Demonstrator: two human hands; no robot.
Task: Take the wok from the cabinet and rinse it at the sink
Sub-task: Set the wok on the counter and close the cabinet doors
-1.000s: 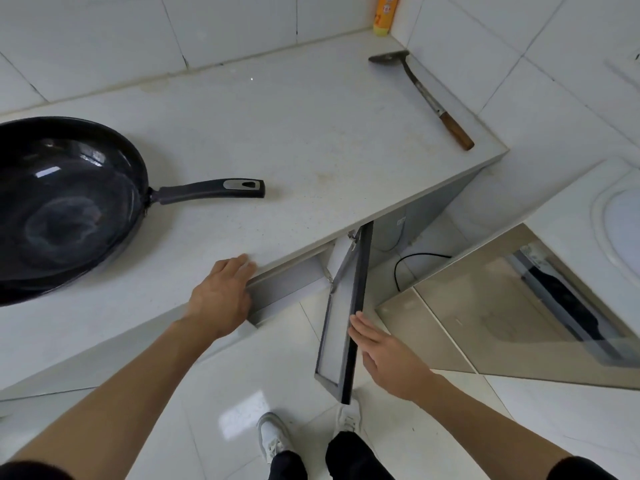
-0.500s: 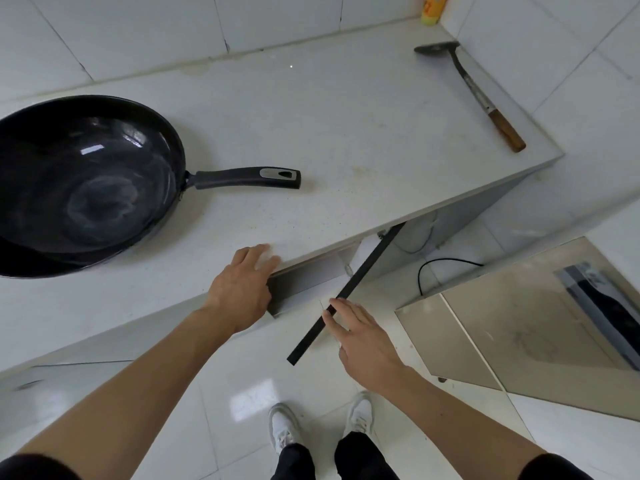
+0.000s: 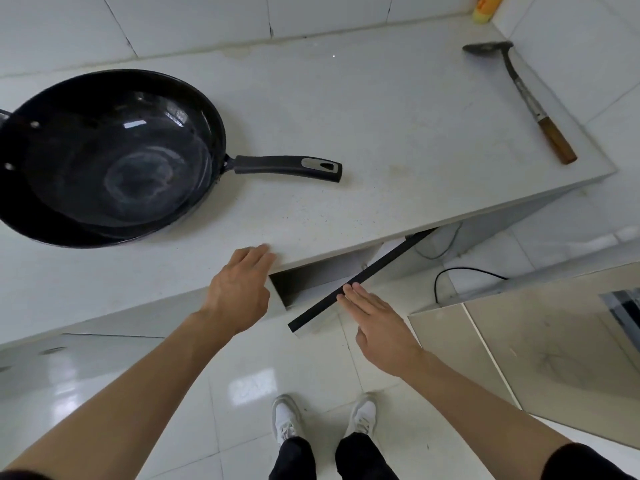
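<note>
Over the last second I've watched the cabinet door [image 3: 356, 284] swing from wide open, edge-on toward me, to roughly half shut; my right hand [image 3: 377, 318] has its straight fingers against the door's dark top edge, holding nothing, and my left hand [image 3: 239, 289] rests with relaxed fingers at the countertop [image 3: 398, 140] lip above the opening, also holding nothing. The wok [image 3: 104, 157] is already out of the cabinet, sitting on the countertop to the left with its handle [image 3: 287, 167] pointing right, well apart from both hands. So I judge the fetching part done and the door nearly dealt with; the rinse has not begun, and no sink shows here. A spatula [image 3: 526, 102] lies near the counter's far right end and a yellow bottle [image 3: 485, 8] stands in the back corner, neither in the wok's way
</note>
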